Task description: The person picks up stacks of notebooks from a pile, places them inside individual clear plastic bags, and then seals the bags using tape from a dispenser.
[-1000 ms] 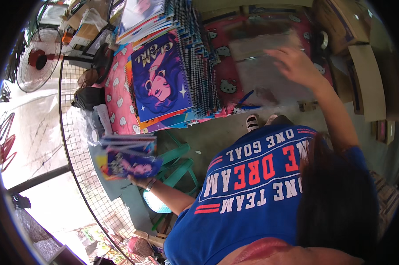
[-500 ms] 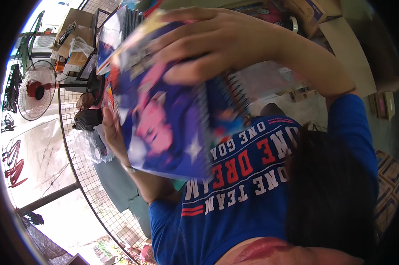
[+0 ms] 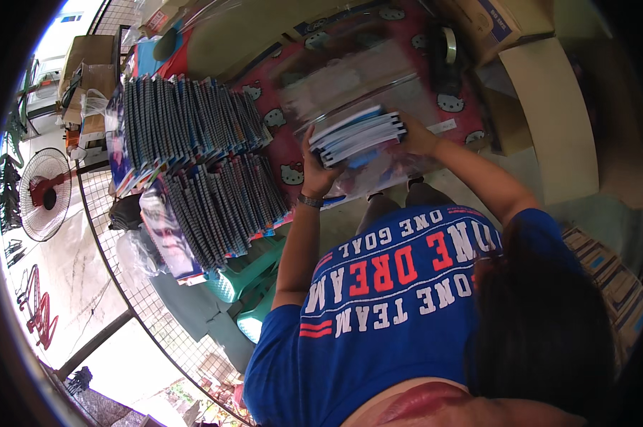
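A small stack of spiral notebooks (image 3: 358, 135) is held edge-up between my two hands above the table, its white page edges and dark bindings showing. My left hand (image 3: 320, 169) grips the near left end, thumb and fingers around it. At the right end my right hand (image 3: 414, 134) holds on, with some fingers hidden behind the stack. Beneath the notebooks lies clear plastic (image 3: 378, 78) on a pink-red cartoon-print cloth (image 3: 291, 173). To the left stand two long rows of spiral notebooks, a far row (image 3: 186, 117) and a near row (image 3: 222, 206).
Green plastic stools (image 3: 247, 277) stand below the near row. Cardboard boxes (image 3: 549, 107) rise on the right, with stacked cartons (image 3: 610, 285) lower down. A fan (image 3: 45, 193) and wire mesh (image 3: 115, 235) are on the left. A tape roll (image 3: 449, 44) sits at the far right of the cloth.
My hands have come down and away from the camera with the notebooks. The purple cover that faced up is turned out of sight, and page edges now show. The notebook rows have come into view.
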A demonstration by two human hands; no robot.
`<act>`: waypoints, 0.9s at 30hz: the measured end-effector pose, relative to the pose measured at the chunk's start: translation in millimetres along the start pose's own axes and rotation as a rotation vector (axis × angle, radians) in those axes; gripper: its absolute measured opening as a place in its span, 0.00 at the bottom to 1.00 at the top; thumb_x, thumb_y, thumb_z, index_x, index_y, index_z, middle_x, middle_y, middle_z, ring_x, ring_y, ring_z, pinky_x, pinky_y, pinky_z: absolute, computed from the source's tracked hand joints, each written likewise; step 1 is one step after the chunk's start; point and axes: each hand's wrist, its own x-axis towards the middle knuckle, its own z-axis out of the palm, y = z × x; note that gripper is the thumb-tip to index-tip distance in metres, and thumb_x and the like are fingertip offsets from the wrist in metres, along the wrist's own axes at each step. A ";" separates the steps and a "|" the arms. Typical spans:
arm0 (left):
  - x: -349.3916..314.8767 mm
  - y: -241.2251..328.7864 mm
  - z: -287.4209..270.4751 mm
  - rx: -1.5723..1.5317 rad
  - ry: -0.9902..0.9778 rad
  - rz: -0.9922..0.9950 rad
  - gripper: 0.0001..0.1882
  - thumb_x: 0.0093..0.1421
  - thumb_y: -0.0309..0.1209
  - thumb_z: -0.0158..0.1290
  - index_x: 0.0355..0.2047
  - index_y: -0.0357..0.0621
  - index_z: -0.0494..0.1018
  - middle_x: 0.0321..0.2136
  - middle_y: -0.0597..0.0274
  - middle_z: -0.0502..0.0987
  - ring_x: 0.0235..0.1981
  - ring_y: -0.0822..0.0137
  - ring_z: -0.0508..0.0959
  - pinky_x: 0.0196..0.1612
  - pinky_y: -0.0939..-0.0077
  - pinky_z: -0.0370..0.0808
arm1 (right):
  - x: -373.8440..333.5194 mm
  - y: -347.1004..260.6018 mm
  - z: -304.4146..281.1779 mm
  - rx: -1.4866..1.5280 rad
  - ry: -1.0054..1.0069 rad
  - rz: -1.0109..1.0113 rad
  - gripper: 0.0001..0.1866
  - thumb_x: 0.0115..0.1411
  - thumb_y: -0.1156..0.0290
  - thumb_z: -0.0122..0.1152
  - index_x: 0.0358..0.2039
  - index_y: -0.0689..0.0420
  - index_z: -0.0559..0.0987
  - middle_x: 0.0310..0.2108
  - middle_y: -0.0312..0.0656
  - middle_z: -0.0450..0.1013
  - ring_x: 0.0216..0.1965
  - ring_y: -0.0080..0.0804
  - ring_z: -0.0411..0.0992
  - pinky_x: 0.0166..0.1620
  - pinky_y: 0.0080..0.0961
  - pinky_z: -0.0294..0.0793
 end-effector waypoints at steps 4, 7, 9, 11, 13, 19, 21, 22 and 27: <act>6.4 -31.5 3.2 0.005 0.161 -0.092 0.50 0.38 0.18 0.63 0.62 0.44 0.51 0.51 0.56 0.67 0.52 0.60 0.70 0.56 0.64 0.67 | 18.0 8.3 1.3 0.044 -0.036 -0.002 0.46 0.36 0.68 0.78 0.56 0.59 0.65 0.48 0.49 0.70 0.51 0.37 0.68 0.55 0.31 0.65; 3.7 -29.2 4.9 -0.117 0.200 -0.146 0.47 0.36 0.19 0.64 0.59 0.42 0.55 0.52 0.55 0.66 0.53 0.60 0.69 0.56 0.65 0.67 | 32.0 0.1 8.4 0.061 -0.022 -0.047 0.46 0.37 0.68 0.78 0.57 0.59 0.63 0.48 0.48 0.69 0.51 0.38 0.67 0.55 0.32 0.65; -0.5 -34.0 -2.2 -0.016 0.159 -0.054 0.47 0.36 0.21 0.66 0.58 0.41 0.56 0.52 0.55 0.67 0.54 0.60 0.68 0.59 0.66 0.64 | 22.0 -6.8 5.2 -0.006 -0.058 -0.038 0.50 0.37 0.70 0.78 0.60 0.58 0.59 0.50 0.45 0.68 0.53 0.34 0.64 0.56 0.31 0.65; 3.3 -31.1 -4.4 0.172 0.126 0.026 0.48 0.35 0.21 0.67 0.58 0.41 0.56 0.52 0.55 0.68 0.54 0.59 0.69 0.60 0.66 0.63 | 15.9 14.2 1.6 -0.044 -0.055 -0.122 0.49 0.37 0.70 0.78 0.59 0.57 0.59 0.50 0.44 0.67 0.52 0.34 0.65 0.56 0.31 0.65; -1.1 -58.8 -17.7 0.290 0.025 0.032 0.49 0.36 0.23 0.67 0.59 0.40 0.55 0.53 0.56 0.67 0.55 0.58 0.67 0.60 0.67 0.62 | 21.0 20.0 9.3 -0.003 -0.063 -0.137 0.48 0.35 0.70 0.78 0.57 0.56 0.61 0.49 0.44 0.67 0.51 0.35 0.66 0.55 0.31 0.65; 3.5 -65.8 -21.1 0.391 0.034 0.018 0.49 0.35 0.33 0.70 0.58 0.39 0.57 0.50 0.55 0.67 0.52 0.58 0.69 0.57 0.69 0.65 | 15.7 18.4 31.8 0.036 -0.012 -0.127 0.45 0.30 0.71 0.78 0.52 0.56 0.65 0.47 0.44 0.68 0.50 0.40 0.68 0.55 0.31 0.66; 11.9 -70.3 -27.4 0.562 -0.008 0.172 0.46 0.35 0.33 0.70 0.55 0.39 0.60 0.48 0.55 0.68 0.50 0.59 0.70 0.55 0.69 0.67 | 18.2 32.0 34.3 0.003 -0.013 -0.078 0.47 0.29 0.71 0.78 0.53 0.57 0.66 0.48 0.45 0.68 0.51 0.41 0.67 0.56 0.31 0.65; 14.1 -71.6 -25.2 0.574 0.003 0.195 0.46 0.35 0.32 0.70 0.55 0.39 0.61 0.48 0.55 0.68 0.50 0.59 0.70 0.55 0.69 0.67 | 19.3 37.3 34.6 -0.014 -0.012 -0.054 0.47 0.29 0.71 0.78 0.54 0.57 0.66 0.49 0.45 0.67 0.51 0.41 0.67 0.56 0.31 0.65; 13.1 -112.4 -44.7 0.509 -0.124 0.118 0.40 0.38 0.30 0.70 0.52 0.40 0.64 0.48 0.55 0.69 0.50 0.61 0.71 0.53 0.70 0.69 | 17.1 3.7 11.0 -0.310 -0.120 0.041 0.57 0.32 0.60 0.79 0.62 0.60 0.56 0.57 0.51 0.62 0.58 0.47 0.60 0.62 0.37 0.57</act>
